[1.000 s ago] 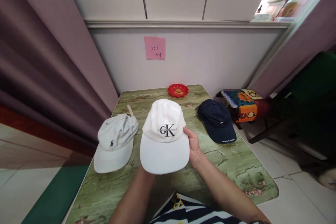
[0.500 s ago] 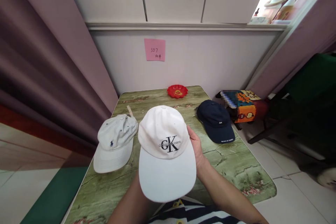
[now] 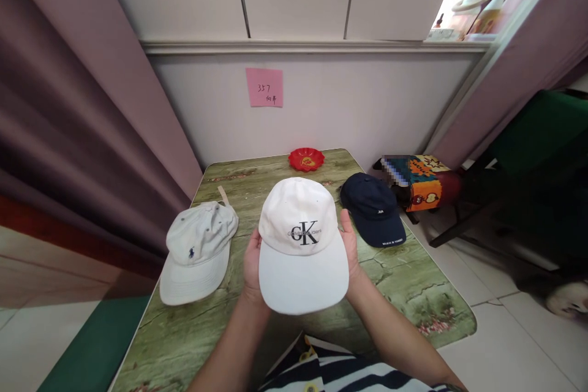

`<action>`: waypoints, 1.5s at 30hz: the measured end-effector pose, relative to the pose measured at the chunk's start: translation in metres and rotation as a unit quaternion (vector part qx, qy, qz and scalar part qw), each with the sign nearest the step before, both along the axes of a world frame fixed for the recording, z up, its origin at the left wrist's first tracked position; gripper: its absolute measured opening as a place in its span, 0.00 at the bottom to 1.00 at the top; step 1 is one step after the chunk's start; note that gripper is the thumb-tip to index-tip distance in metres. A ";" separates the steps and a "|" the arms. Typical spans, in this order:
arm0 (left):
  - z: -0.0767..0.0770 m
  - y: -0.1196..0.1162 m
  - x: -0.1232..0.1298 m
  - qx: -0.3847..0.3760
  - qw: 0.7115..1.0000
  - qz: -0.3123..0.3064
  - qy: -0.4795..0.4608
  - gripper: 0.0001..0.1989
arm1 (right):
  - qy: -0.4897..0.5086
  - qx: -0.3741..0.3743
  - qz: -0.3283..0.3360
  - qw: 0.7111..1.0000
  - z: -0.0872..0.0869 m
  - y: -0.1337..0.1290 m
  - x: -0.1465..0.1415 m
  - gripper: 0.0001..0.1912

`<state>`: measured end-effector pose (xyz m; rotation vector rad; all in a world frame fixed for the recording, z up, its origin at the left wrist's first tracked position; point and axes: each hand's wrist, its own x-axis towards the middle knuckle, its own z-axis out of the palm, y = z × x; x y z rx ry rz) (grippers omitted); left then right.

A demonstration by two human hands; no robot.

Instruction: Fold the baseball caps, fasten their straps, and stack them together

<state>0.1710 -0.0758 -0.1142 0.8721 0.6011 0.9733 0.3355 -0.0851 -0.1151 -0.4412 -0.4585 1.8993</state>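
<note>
Between both hands I hold a white baseball cap (image 3: 301,282) with a black "CK" print, its brim pointing toward me. My left hand (image 3: 252,263) is on the cap's left side, with most fingers hidden behind or under it. My right hand (image 3: 350,245) grips the right side, thumb up along the crown and the other fingers hidden. A light grey cap (image 3: 197,257) with a small navy emblem lies to the left on the table. To the right rests a navy cap (image 3: 374,208) with white lettering on its brim edge.
The green wood-pattern table (image 3: 395,300) stands against a white wall. A red scalloped dish (image 3: 306,159) sits at its far edge, below a pink note (image 3: 265,87). Right of the table is a stool with a colourful cover (image 3: 425,187); purple curtains hang at both sides.
The white cap has moved slightly right and farther from me, its brim now higher in view. My left hand, hidden behind the cap before, now shows at its left side.
</note>
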 end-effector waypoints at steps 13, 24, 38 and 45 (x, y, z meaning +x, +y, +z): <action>0.021 -0.014 0.007 -0.016 0.996 0.013 -0.087 0.38 | 0.007 0.031 0.018 0.999 -0.002 -0.008 -0.004 0.49; 0.022 -0.016 0.005 -0.011 0.993 -0.037 -0.109 0.38 | 0.019 0.039 -0.036 0.998 0.000 -0.005 0.010 0.49; -0.037 0.013 -0.034 -0.141 0.935 0.040 -0.323 0.29 | 0.039 -0.172 -0.028 0.984 -0.046 -0.075 -0.027 0.16; -0.053 0.010 -0.018 -0.149 0.956 0.163 -0.192 0.23 | -0.062 -0.096 -0.152 0.982 -0.024 -0.070 0.007 0.19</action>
